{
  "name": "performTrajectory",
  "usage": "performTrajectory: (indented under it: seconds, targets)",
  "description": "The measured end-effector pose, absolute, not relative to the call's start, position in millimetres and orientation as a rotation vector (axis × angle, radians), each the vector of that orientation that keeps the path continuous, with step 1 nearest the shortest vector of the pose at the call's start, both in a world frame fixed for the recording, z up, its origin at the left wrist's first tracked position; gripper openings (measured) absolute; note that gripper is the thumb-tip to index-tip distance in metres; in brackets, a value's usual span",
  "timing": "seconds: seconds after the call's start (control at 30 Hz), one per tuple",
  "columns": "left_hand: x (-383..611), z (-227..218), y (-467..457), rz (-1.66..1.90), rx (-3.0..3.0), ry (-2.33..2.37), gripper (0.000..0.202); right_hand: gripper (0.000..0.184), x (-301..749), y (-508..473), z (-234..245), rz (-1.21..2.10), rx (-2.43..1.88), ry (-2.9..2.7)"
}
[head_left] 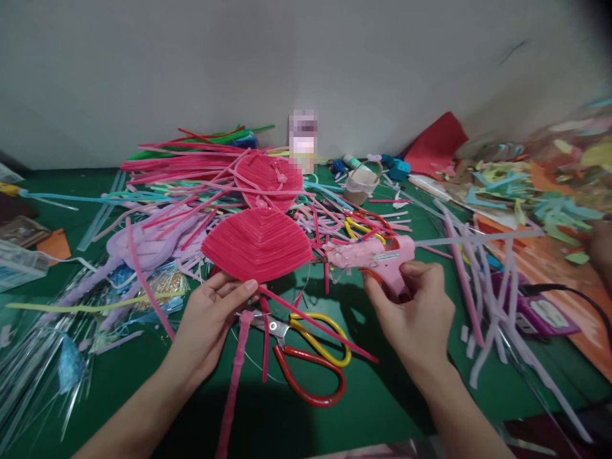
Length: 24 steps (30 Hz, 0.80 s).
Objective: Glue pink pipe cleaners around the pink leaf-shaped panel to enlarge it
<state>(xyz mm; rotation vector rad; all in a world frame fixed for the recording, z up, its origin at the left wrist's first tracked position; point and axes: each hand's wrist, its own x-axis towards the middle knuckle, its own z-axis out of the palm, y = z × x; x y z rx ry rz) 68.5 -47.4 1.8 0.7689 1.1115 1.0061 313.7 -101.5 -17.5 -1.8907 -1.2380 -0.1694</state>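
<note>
Between thumb and fingers, my left hand [217, 309] pinches the lower edge of a deep pink leaf shape [261, 245] built from rows of pipe cleaners. A loose pink pipe cleaner [318, 325] slants down to the right from beside my thumb. My right hand [418, 303] is closed round the handle of a pink hot glue gun [370, 254], its nozzle close to the leaf's right tip; I cannot tell if they touch. A clear glue stick [478, 238] sticks out of the gun's back. Below the leaf lie scissors [306, 350] with one red and one yellow handle.
Pink and red pipe cleaners [186, 159] are heaped at the back left, near lilac pipe cleaner pieces [153, 239]. A small basket [361, 185] stands behind the gun. Lilac strips [507, 306], a purple box [542, 312] and paper scraps [559, 213] lie at right.
</note>
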Motion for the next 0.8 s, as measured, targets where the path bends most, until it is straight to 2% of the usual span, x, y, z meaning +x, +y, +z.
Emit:
performTrajectory:
  seconds: [0.8]
  targets:
    - [68.7,1.8,-47.1,1.01,0.777,1.117,0.025,0.035,313.8,-101.8,-16.8,-0.157,-1.888,-1.232]
